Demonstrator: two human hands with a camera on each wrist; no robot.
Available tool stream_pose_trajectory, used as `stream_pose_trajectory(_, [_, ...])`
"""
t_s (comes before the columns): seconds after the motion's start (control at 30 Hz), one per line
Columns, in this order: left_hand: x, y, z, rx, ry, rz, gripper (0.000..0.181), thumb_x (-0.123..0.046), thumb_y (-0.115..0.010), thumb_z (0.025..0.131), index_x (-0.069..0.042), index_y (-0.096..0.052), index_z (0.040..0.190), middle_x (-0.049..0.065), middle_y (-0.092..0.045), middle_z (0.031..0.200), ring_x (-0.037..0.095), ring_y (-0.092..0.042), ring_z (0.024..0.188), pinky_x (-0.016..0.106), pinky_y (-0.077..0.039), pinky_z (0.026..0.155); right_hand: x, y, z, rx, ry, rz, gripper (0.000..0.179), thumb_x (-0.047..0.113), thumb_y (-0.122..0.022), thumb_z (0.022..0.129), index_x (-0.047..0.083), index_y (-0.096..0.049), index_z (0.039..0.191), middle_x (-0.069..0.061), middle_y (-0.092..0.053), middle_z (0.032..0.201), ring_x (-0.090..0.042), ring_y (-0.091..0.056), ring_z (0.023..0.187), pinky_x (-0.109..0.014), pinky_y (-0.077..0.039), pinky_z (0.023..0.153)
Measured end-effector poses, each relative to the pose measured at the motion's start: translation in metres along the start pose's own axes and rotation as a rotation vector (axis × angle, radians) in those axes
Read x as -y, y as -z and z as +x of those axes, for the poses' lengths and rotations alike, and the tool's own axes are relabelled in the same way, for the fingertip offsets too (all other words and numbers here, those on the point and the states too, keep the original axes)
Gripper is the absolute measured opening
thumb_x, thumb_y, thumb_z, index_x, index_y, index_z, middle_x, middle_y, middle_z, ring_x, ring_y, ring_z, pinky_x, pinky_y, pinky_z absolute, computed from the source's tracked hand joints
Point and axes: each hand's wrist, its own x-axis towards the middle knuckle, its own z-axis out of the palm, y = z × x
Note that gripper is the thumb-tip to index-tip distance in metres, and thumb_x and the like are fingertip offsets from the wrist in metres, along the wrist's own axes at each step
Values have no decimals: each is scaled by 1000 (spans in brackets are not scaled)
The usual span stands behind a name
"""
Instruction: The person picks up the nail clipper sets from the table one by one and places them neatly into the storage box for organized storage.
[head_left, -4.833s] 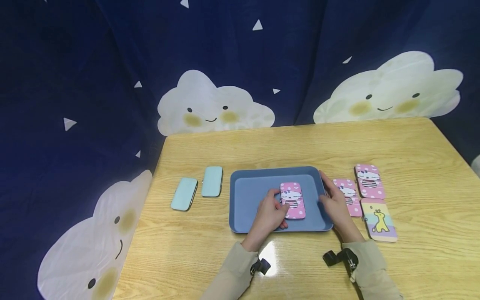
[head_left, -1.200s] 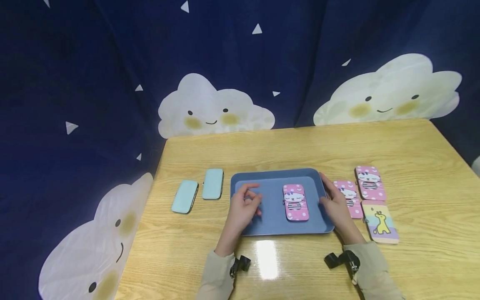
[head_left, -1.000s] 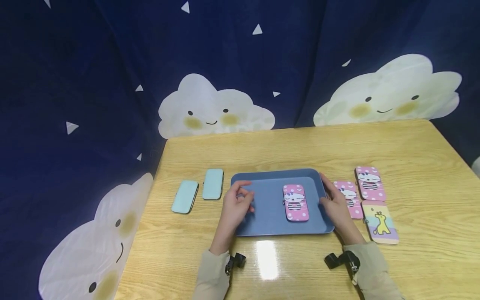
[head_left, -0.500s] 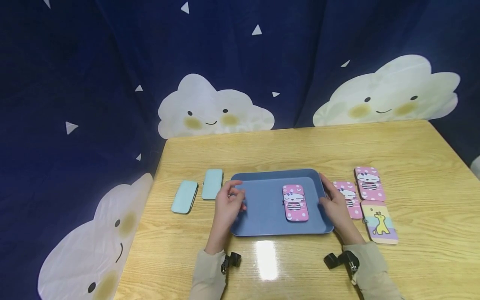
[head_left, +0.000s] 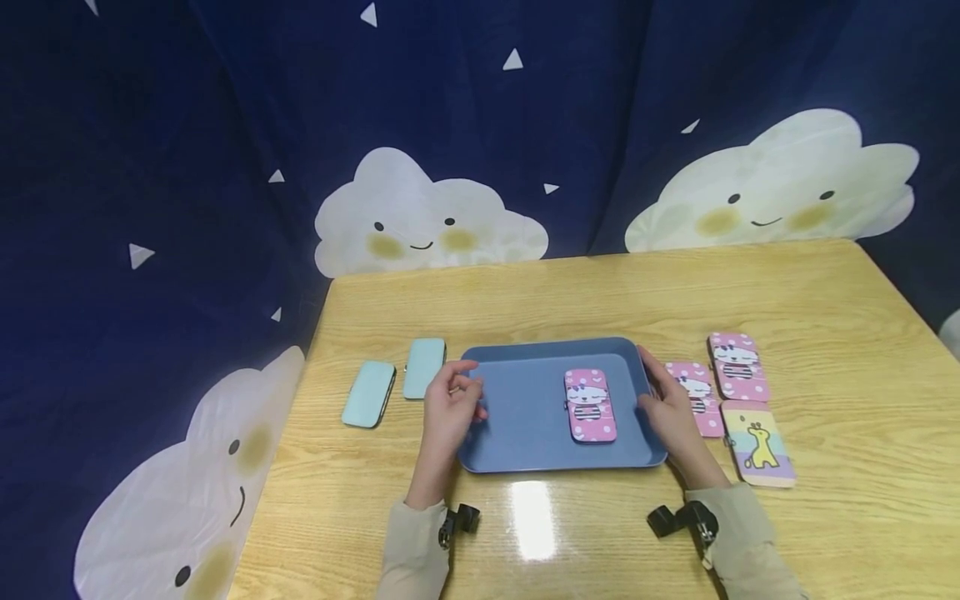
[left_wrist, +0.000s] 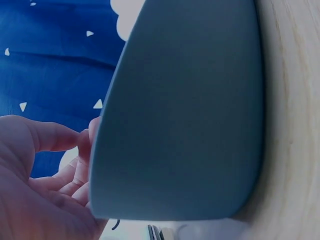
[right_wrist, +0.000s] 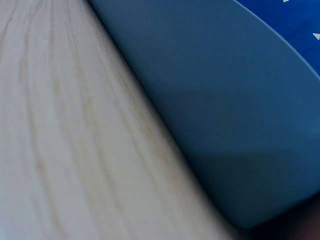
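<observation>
In the head view a blue tray (head_left: 517, 458) lies on the table with one pink cat-print clasp case (head_left: 590, 406) in its right half. My right hand (head_left: 671, 414) grips the tray's right rim, thumb inside and fingers outside. Over the left rim hovers my left hand (head_left: 450, 408), fingers loosely bent and nothing held. The left wrist view has that hand (left_wrist: 45, 185) beside the tray's outer wall (left_wrist: 180, 110); contact with the rim is unclear. Only the tray wall (right_wrist: 225, 100) and tabletop show well in the right wrist view.
Two pale-blue cases (head_left: 369, 394) lie left of the tray, the nearer one partly behind the left hand. To the right are two more pink cat cases (head_left: 738, 367) and a pastel giraffe case (head_left: 759, 444). A dark blue curtain (head_left: 450, 83) hangs behind the wooden table (head_left: 337, 500).
Earlier my left hand held the pink case in the tray; it let go and moved left to the tray's left rim. The right hand has stayed on the right rim.
</observation>
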Motion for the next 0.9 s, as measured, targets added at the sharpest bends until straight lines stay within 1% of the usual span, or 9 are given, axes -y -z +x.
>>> stream_pose_trajectory(0.1, [-1,2,0,-14,11,-14,29,2,-59,93,8,-58,122,8,-58,75,14,-57,46,25,-50,46,1,0,0,-1,0,-2,79,-18,-43,83,7,-28,156,-18,-23,161,-33,-17,148,-4,-19,104])
stream_pose_trajectory(0.2, [-13,4,-2,-28,28,-24,28,4,-59,93,10,-58,120,11,-58,75,15,-56,46,25,-50,46,2,0,0,-1,-3,-3,79,-18,-43,83,7,-28,156,-18,-23,161,-33,-17,148,-4,-19,104])
stream_pose_trajectory(0.23, [-13,5,-2,-38,27,-30,27,5,-59,93,10,-59,119,11,-57,75,15,-56,45,24,-50,46,2,0,0,-1,-7,-5,78,-18,-42,83,7,-28,156,-19,-23,161,-33,-17,148,-4,-19,104])
stream_pose_trajectory(0.4, [-21,9,-4,-84,7,-83,22,8,-57,92,12,-60,113,8,-56,70,14,-53,42,24,-47,44,1,0,1,0,-18,-11,78,-18,-42,84,7,-27,156,-19,-23,161,-32,-16,148,-5,-19,105])
stream_pose_trajectory(0.43, [-21,9,-4,-94,9,-85,21,8,-57,92,11,-60,112,7,-56,68,14,-53,42,23,-47,43,2,0,1,-1,-20,-11,78,-17,-42,84,8,-28,156,-19,-23,161,-32,-16,148,-5,-19,105])
stream_pose_trajectory(0.5, [-28,9,-7,-106,15,-75,19,8,-56,92,11,-61,111,7,-56,67,13,-52,41,23,-46,43,2,0,0,-3,-19,-9,78,-17,-42,84,8,-28,156,-19,-24,160,-31,-17,148,-6,-19,105])
stream_pose_trajectory(0.57, [-23,10,-4,-124,28,-47,20,8,-57,92,11,-61,111,7,-56,67,11,-49,41,20,-43,43,3,0,0,-4,-19,-9,78,-17,-42,83,8,-28,156,-19,-24,160,-31,-17,148,-7,-20,106])
stream_pose_trajectory(0.73, [-1,11,5,-173,34,18,21,5,-60,91,10,-64,111,12,-58,70,5,-42,44,18,-33,43,2,-1,-1,-3,-12,-7,79,-17,-42,83,7,-28,156,-19,-24,160,-32,-18,148,-7,-20,107])
stream_pose_trajectory(0.9, [11,14,9,-245,0,57,19,3,-63,89,5,-68,108,9,-60,73,4,-44,49,17,-35,46,2,0,-1,-3,-14,-6,79,-17,-43,83,8,-28,156,-18,-24,161,-32,-18,148,-9,-20,108])
